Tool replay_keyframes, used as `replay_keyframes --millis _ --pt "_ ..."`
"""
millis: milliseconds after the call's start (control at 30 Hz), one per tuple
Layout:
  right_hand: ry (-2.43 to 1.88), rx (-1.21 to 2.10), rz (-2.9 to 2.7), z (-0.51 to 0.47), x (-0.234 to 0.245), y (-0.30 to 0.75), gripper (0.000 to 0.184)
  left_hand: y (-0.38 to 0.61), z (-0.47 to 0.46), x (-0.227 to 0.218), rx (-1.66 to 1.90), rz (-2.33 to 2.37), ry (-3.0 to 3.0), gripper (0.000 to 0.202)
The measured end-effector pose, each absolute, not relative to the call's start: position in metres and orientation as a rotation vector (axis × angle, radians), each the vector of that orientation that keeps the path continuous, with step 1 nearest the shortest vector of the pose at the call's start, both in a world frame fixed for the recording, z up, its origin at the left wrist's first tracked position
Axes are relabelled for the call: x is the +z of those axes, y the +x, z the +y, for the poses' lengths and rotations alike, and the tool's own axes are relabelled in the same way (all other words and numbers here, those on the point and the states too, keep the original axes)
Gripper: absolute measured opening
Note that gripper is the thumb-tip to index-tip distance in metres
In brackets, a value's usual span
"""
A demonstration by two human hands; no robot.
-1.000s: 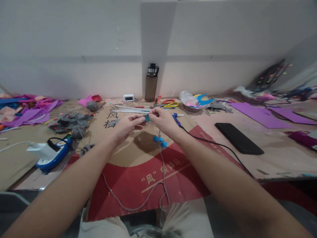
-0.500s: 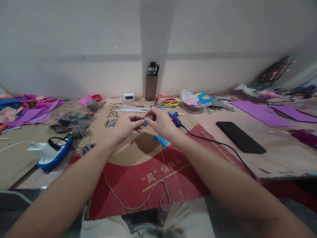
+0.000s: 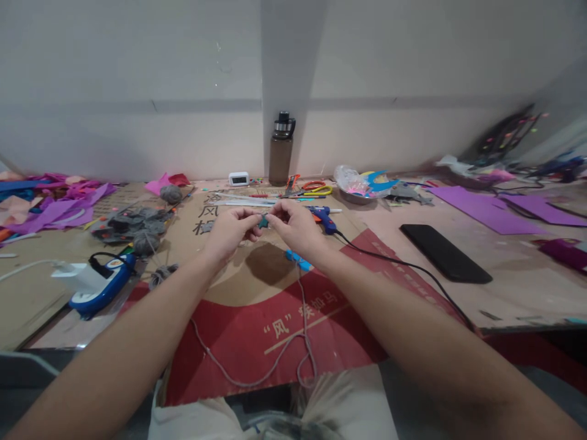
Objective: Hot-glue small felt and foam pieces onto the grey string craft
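Observation:
My left hand (image 3: 228, 231) and my right hand (image 3: 296, 225) meet above the middle of a brown and red cardboard sheet (image 3: 257, 318). Both pinch a small teal piece (image 3: 263, 222) between their fingertips. A grey cord (image 3: 275, 357) hangs down from my right hand and loops over the cardboard toward my lap. Small blue pieces (image 3: 298, 260) lie under my right wrist. A blue glue gun (image 3: 324, 218) with a black cable lies just right of my right hand.
A dark bottle (image 3: 280, 151) and a white clock (image 3: 238, 178) stand at the wall. Scissors (image 3: 312, 189), grey yarn scraps (image 3: 135, 226) and purple felt (image 3: 55, 205) lie around. A black phone (image 3: 444, 253) lies right; a blue device (image 3: 98, 284) with a white plug lies left.
Both hands stayed together at the teal piece, shifting slightly left and toward me. The view moved a little.

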State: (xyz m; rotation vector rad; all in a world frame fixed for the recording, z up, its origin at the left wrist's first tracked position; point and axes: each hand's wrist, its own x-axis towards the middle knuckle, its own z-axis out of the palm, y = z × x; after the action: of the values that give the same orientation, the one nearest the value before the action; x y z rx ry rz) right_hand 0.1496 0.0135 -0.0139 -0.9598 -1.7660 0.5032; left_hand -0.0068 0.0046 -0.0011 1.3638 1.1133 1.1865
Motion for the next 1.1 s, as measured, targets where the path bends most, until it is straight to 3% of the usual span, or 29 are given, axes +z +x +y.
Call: replay_keyframes --millis 433,833,1100 --pt "-0.975 1.079 -1.431 0.019 -0.020 0.144 0.015 -0.005 0.003 -0.001 1.155 1.002 1.291 0.016" --pt "-0.994 1.036 -1.385 0.021 -0.020 0.144 0.013 -0.002 0.002 -0.001 1.148 0.998 1.292 0.015" --pt "-0.894 0.664 -1.587 0.011 -0.017 0.145 0.009 -0.002 0.002 0.001 1.203 1.014 1.215 0.009"
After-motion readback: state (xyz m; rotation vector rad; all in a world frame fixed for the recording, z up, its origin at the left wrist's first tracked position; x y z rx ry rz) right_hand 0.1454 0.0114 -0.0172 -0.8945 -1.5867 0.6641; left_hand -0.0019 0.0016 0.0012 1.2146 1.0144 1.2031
